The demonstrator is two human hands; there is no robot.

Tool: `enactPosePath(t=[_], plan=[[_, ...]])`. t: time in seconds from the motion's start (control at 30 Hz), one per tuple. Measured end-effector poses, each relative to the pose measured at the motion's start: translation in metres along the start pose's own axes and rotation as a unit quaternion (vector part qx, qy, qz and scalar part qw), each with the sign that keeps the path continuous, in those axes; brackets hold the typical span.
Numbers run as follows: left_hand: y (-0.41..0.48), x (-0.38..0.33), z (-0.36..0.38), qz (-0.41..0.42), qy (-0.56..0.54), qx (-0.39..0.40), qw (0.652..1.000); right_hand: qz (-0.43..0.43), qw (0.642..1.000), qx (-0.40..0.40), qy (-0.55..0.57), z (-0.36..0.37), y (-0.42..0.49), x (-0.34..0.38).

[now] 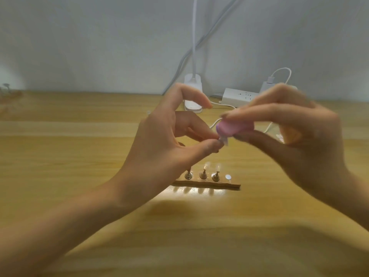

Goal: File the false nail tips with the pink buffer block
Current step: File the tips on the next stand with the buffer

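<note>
Left hand (159, 140) is pinching one tip (224, 140) between thumb and forefinger, steadying it in the air. Right hand (295, 136), blurred, is gripping the buffer (235, 127) and pressing it onto that tip. Below, more tips (205, 166) are standing on a strip (207, 184) mid-worktop (79, 156), probably waiting their turn.

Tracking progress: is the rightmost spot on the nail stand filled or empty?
Empty: only a bare silver disc shows there; three pegs stand to its left.
</note>
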State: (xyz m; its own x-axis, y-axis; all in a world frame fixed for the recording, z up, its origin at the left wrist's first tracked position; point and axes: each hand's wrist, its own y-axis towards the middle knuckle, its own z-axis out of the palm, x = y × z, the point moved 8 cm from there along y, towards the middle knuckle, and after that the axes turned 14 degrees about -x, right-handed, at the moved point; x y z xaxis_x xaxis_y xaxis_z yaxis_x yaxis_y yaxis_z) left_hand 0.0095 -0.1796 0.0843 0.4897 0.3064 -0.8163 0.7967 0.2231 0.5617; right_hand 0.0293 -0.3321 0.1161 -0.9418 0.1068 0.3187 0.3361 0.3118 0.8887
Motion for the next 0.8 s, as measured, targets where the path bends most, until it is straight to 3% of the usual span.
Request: enactPosePath(t=[0.13,0.27,0.4,0.57,0.7,0.8], plan=[[-0.003,0.004,0.002,-0.013,-0.003,0.004,1.000,-0.041,0.997,0.061,-0.003,0.015,-0.013,0.011],[0.001,-0.003,-0.001,0.023,0.007,-0.005,1.000,0.016,1.000,0.003,0.018,-0.001,0.002,-0.005],[-0.003,-0.003,0.002,0.017,-0.005,-0.002,1.000,-0.025,0.997,0.068,0.023,0.016,-0.013,0.011],[-0.004,-0.003,0.002,0.033,-0.010,-0.007,0.999,0.013,1.000,0.005,0.008,-0.001,0.000,-0.006],[-0.009,0.005,0.006,0.001,-0.014,0.005,1.000,-0.026,0.997,0.070,0.018,0.015,-0.015,0.008],[-0.006,0.004,0.005,0.008,-0.017,0.002,1.000,-0.017,0.999,0.047,0.022,0.008,-0.007,0.003]])
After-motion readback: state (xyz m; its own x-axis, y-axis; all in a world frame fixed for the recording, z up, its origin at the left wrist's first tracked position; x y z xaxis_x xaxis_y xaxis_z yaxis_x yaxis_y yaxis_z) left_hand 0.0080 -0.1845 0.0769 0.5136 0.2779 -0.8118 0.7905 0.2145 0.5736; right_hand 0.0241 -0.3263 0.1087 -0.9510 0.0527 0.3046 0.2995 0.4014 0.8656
